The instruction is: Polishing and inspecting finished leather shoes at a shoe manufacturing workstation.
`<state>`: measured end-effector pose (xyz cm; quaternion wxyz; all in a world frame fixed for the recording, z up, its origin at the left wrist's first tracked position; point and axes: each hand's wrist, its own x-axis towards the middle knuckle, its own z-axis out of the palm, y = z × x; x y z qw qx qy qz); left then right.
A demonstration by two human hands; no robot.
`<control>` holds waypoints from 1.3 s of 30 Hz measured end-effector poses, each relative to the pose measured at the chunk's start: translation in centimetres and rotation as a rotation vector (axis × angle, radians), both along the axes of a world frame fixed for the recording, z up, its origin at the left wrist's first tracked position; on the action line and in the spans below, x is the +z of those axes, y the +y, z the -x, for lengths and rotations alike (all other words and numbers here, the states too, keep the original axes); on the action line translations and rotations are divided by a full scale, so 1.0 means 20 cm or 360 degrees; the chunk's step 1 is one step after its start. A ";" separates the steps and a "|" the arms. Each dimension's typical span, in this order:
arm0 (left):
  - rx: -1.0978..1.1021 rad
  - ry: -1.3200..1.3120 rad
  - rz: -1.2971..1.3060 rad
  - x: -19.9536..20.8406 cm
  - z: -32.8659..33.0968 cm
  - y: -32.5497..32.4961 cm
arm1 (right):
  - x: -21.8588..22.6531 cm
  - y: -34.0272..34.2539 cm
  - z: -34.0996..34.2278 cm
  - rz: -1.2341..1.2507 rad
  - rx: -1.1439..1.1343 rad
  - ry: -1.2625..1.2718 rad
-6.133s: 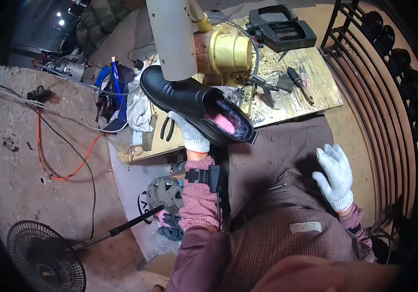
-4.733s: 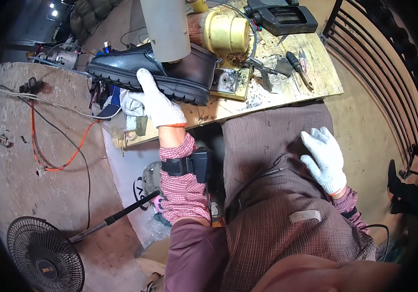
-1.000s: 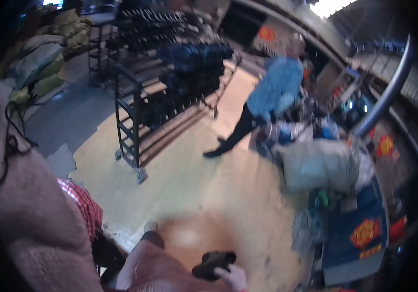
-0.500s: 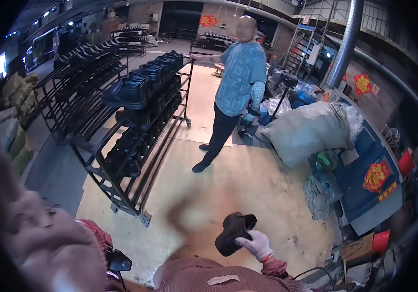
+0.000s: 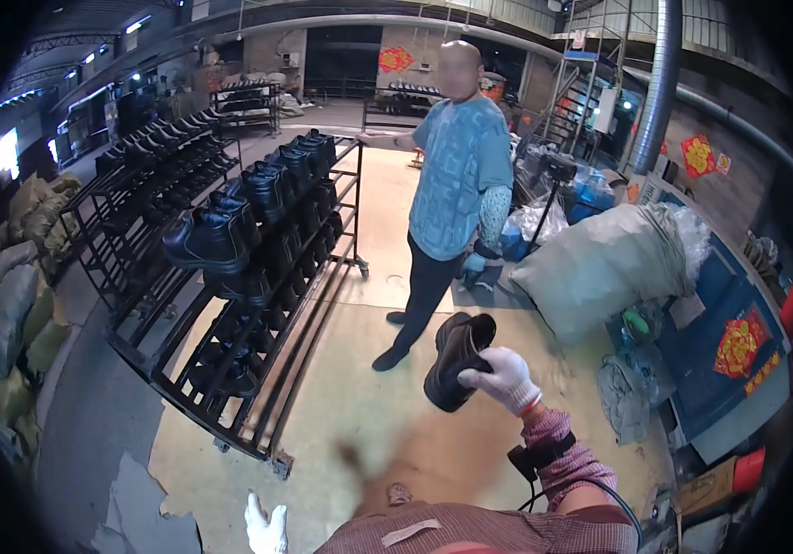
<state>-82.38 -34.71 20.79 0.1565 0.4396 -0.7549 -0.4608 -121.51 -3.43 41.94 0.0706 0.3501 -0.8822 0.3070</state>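
In my right hand (image 5: 507, 380), which wears a white knit glove, I grip a black shoe (image 5: 453, 367) held up in front of me over the pale floor. The thumb and fingers close on its edge. My left hand (image 5: 265, 528), also in a white glove, hangs low near the bottom edge with its fingers apart and nothing in them; part of it is cut off. To the left stands a black wheeled metal rack (image 5: 142, 362) bearing several black shoes (image 5: 207, 238) on sloping tiers.
A co-worker (image 5: 456, 175) in a blue patterned shirt stands beyond the rack, one hand at its far end. A big stuffed sack (image 5: 599, 268) and a blue panel (image 5: 706, 355) stand on the right. More sacks (image 5: 8, 314) line the left, beside a second shoe rack (image 5: 82, 245).
My right hand has risen up and away from my body with the shoe, which is turned differently. A large blurred brownish shape at left is gone; my left hand now shows low down.
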 end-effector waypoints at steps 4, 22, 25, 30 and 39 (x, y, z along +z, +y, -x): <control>0.0124 0.0319 -0.0118 -0.20 0.11 0.05 | 0.00 -0.04 0.42 -0.0076 -0.0010 0.0228; -0.0195 -0.0127 0.0127 0.31 0.59 0.07 | 0.15 -0.20 1.13 -0.0069 0.0079 0.0098; -0.0193 -0.0098 0.0158 0.32 0.60 0.01 | 0.20 -0.24 1.16 -0.0154 -0.0072 -0.0007; -0.0158 -0.0087 0.0201 0.25 0.59 -0.06 | 0.30 -0.29 1.15 -0.0279 -0.0243 0.0096; -0.0116 -0.0073 0.0102 0.20 0.59 -0.16 | 0.25 -0.50 1.21 -0.0316 -0.0091 0.0109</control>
